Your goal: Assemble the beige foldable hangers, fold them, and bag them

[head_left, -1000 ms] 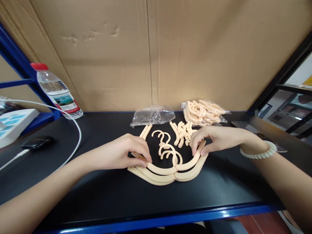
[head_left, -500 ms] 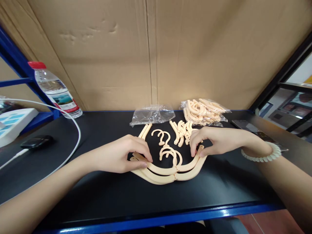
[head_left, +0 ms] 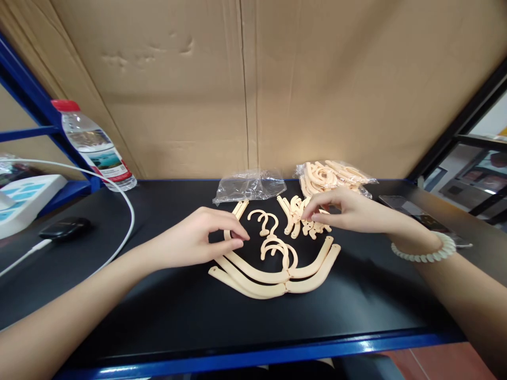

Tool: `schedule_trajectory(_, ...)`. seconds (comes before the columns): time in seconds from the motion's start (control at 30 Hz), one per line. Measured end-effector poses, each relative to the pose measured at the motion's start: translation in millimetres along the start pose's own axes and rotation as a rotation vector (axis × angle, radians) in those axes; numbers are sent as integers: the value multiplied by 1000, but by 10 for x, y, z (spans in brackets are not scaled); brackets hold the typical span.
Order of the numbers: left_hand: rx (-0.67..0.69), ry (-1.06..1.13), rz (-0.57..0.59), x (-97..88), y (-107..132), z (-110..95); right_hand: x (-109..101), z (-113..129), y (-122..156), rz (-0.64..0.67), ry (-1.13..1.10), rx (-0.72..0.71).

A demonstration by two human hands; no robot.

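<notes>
Two pale beige folding clothes hangers (head_left: 311, 285) lie one in front of the other on the black table, their curved arms spread and their hooks pointing back. My left hand (head_left: 209, 237) hovers over the left arms of these hangers, thumb and fingers slightly apart, with nothing visible between them. Farther right, my right hand (head_left: 340, 210) is above a pile of small beige hanger pieces (head_left: 293, 211). Its fingers are bent and apart from the thumb, and they cover part of the pile. Loose beige hooks (head_left: 272, 222) rest between the hands, behind the hangers. Straight beige arms (head_left: 240, 208) lie partly behind my left hand.
An empty clear plastic bag (head_left: 249, 186) and a bag full of beige parts (head_left: 322, 177) lie at the back by the cardboard wall. A water bottle (head_left: 103, 153), white cable (head_left: 129, 211) and black device (head_left: 64, 228) are at left. A phone (head_left: 407, 208) lies at right.
Both hands have let go of the hangers, which stay on the table. My right hand has moved back and left over the small pieces; my left hand has lifted slightly.
</notes>
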State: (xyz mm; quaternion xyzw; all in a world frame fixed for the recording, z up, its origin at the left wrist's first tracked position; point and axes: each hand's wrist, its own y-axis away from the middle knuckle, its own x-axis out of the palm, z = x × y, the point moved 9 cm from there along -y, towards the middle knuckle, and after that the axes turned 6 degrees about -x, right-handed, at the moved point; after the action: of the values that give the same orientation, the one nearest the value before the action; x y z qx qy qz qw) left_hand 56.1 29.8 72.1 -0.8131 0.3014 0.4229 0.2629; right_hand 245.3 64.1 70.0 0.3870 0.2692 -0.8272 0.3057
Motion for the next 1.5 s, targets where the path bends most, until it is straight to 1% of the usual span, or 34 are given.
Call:
schedule_trajectory(0.13, -60, -32, -150, -118, -11, 115, -81, -77, -11, -131, -26, 3)
schedule_trajectory(0.2, -63, -64, -181, -121, -15, 149, -89, -48, -20, -193, 67, -48)
schedule_trajectory(0.27, -37, -126, -177, -85, -19, 151, -29, 66, -41, -223, 229, -148)
schedule_trajectory(0.3, -20, -162, -170, -61, -19, 143, 45, 135, -60, -206, 309, -199)
schedule_trajectory(0.37, 8, -217, -156, -17, -18, 123, 241, 247, -115, -127, 418, -271)
schedule_trajectory(0.47, 18, -237, -163, -3, -15, 102, 527, 343, -210, 21, 470, -322)
schedule_trajectory(0.53, 18, -234, -178, -16, -15, 94, 638, 359, -265, 77, 487, -340)
schedule_trajectory(0.6, 15, -226, -190, -29, -14, 96, 683, 326, -312, 99, 499, -346)
schedule_trajectory(0.73, 8, -229, -199, -40, -9, 119, 662, 179, -381, 100, 523, -329)
schedule_trajectory(0.8, 7, -237, -200, -38, -5, 125, 634, 143, -394, 96, 531, -327)
schedule_trajectory(0.93, 4, -237, -213, -51, 3, 130, 578, 204, -376, 71, 504, -323)
schedule_trajectory(1.07, -80, -242, -226, -80, 6, 226, 631, 275, -353, 112, 468, -325)
schedule_trajectory(1.17, -133, -237, -231, -94, 7, 306, 652, 247, -363, 110, 507, -318)
schedule_trajectory(1.37, -182, -238, -196, -54, -6, 385, 653, 174, -346, 90, 552, -309)
schedule_trajectory(1.5, -208, -246, -188, -43, -7, 421, 576, 215, -281, 39, 551, -308)
